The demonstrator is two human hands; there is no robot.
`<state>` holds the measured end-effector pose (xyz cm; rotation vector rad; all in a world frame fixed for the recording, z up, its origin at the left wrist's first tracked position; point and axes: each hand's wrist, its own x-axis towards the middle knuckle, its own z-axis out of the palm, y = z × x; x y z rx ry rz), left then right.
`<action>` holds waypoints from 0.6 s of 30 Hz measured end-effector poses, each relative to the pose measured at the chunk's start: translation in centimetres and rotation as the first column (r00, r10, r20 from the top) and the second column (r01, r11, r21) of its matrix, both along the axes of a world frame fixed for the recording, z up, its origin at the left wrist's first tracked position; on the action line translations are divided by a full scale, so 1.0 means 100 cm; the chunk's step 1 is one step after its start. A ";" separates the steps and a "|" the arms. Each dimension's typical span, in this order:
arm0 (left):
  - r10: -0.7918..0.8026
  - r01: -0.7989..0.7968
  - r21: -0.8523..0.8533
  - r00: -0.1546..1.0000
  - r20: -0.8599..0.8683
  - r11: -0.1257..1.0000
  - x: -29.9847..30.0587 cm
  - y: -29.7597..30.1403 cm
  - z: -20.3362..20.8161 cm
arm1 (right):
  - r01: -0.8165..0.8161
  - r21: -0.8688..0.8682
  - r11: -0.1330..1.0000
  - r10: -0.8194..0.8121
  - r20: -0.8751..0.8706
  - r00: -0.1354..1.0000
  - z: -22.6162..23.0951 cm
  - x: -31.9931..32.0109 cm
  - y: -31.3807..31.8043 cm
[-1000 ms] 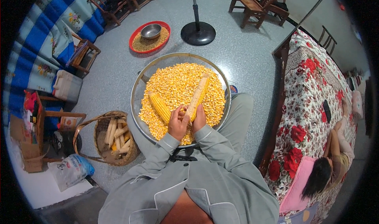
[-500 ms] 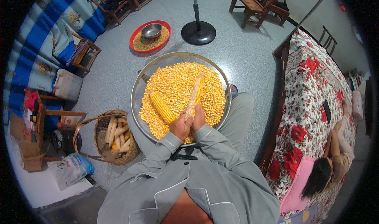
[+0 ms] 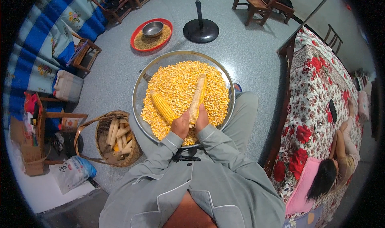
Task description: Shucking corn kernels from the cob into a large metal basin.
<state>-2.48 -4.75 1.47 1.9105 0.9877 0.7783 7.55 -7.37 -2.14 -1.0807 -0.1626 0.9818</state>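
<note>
A corn cob point(image 3: 198, 94) slants up and away from me, its left face pale and stripped, yellow kernels still along its right edge. My right hand point(image 3: 202, 119) is closed round its lower end. My left hand point(image 3: 181, 125) presses against the same end from the left, fingers curled and partly hidden. Beneath both hands, loose yellow kernels point(image 3: 176, 77) fill a wide round metal-rimmed sieve point(image 3: 140, 85) on my lap. Another cob, full of kernels point(image 3: 162, 106), lies on the heap just left of my left hand.
A wicker basket point(image 3: 101, 136) holding several bare cobs stands at my left. Ahead on the floor are a red tray point(image 3: 132, 43) with a metal bowl point(image 3: 152, 28) and a black fan base point(image 3: 201, 31). At right, a person point(image 3: 341, 159) lies on a flowered bed point(image 3: 298, 119).
My left hand has shifted slightly along the lower end of the cob. The cob stays in nearly the same place, and the whole view has tilted a little.
</note>
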 end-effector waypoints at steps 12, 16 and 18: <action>-0.187 0.189 0.028 0.979 -0.076 0.981 -0.001 -0.001 0.008 | -0.124 0.102 0.987 0.140 -0.173 0.975 -0.002 0.006 -0.003; -0.225 0.187 -0.324 0.971 -0.084 0.928 -0.003 -0.002 0.021 | -0.138 0.002 0.990 0.138 -0.114 0.984 0.007 0.009 -0.005; -0.267 0.243 -0.425 0.964 0.003 0.872 -0.008 0.001 0.010 | -0.179 -0.031 0.983 0.174 -0.134 0.976 0.020 0.012 -0.008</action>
